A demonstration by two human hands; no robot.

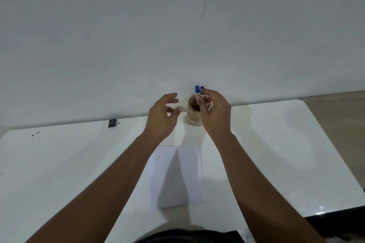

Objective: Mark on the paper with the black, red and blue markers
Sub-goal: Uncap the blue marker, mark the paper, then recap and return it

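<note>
At back of desk [276, 144], by wall: wooden cup [194, 117]. Right hand [214, 113] over cup, fingers pinching blue marker [197, 90]; black marker [202, 87] cap peeks just behind. Red marker not seen. Left hand [161, 118] beside cup, fingers spread, holding nothing.

Paper [175, 176] flat in middle, blank, nearer body.

Risks: cup may tip if marker drags on rim. Black marker may lift too. Arm may nudge paper.

Lots of bare desk both sides. Wall close behind cup. Small black thing [112, 123] far left.
</note>
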